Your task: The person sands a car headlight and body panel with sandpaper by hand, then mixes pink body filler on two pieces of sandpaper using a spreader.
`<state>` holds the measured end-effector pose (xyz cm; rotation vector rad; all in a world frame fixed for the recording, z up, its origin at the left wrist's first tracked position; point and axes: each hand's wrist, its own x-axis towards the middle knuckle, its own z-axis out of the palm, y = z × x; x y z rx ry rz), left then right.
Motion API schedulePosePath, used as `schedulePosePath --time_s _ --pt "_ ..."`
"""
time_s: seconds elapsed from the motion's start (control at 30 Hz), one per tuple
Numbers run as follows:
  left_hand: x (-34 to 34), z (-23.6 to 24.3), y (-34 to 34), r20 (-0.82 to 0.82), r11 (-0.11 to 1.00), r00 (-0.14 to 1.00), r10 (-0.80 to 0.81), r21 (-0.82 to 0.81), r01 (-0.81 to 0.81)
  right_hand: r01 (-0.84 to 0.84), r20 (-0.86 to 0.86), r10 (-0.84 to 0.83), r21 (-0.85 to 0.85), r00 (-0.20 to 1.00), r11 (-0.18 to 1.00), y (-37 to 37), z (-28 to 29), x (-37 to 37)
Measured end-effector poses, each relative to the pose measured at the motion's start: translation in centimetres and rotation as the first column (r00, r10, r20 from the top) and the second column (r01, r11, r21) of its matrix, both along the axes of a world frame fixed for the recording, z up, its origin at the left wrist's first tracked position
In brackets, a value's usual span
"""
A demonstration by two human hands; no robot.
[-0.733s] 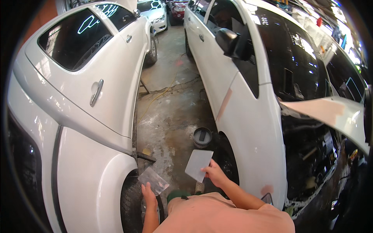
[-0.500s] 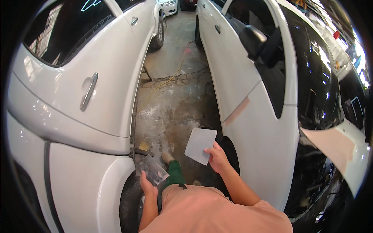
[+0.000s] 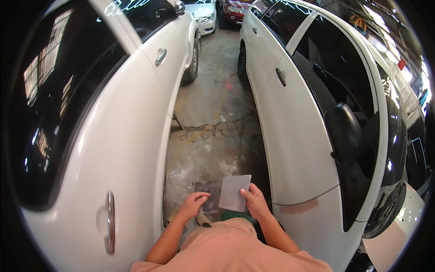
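Observation:
My right hand (image 3: 257,202) pinches a flat, light grey rectangular sheet (image 3: 234,194) by its right edge, thumb on top. My left hand (image 3: 193,205) has its fingers closed on a thin, dark grey sheet (image 3: 208,187) that looks like sandpaper. The two sheets are side by side in front of my waist, and the light one seems to cover the dark one's right edge. Whether they touch I cannot tell. The back of the dark sheet and the fingertips behind both sheets are hidden.
A white car (image 3: 131,136) flanks me on the left, its chrome door handle (image 3: 109,222) nearby. Another white car (image 3: 294,140) on the right has a black side mirror (image 3: 346,133) and a pinkish patch (image 3: 299,206). A yellow cable (image 3: 213,120) crosses the cracked concrete floor (image 3: 213,104).
The view has moved forward between the cars. My left hand has come up and right, bringing the dark sheet beside the light sheet, which stays in my right hand.

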<state>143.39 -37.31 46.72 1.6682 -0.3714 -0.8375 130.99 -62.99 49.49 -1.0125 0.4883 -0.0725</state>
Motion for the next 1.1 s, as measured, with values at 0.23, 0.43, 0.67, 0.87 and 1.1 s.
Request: schedulePosePath --time_s 0.23,0.43,0.67,0.87,1.1 --pt "16.1 -1.4 -13.7 0.063 0.994 0.998 0.028 -0.103 -0.021 -0.107 -0.044 0.104 -0.080 0.994 0.991 -6.6 -2.4 16.7" --pt "31.4 2.4 -23.4 0.258 0.998 0.965 -0.034 -0.045 0.047 -0.180 -0.074 0.167 -0.235 0.983 0.955 -18.3 -2.4 32.6" --pt "49.3 -3.1 -27.2 0.173 0.980 0.965 0.195 -0.077 -0.184 -0.091 0.017 0.097 -0.218 0.995 0.972 -32.9 0.5 51.1" --pt "63.3 -3.3 -33.2 -0.298 0.628 0.727 0.619 -0.369 -0.686 -0.262 -0.048 0.334 -0.729 0.941 0.633 -38.4 -5.6 66.8" --pt "87.6 -4.1 -45.5 -0.481 0.438 0.726 0.492 -0.583 -0.684 -0.484 -0.008 0.491 -0.184 0.871 0.856 -39.1 -5.2 86.5"
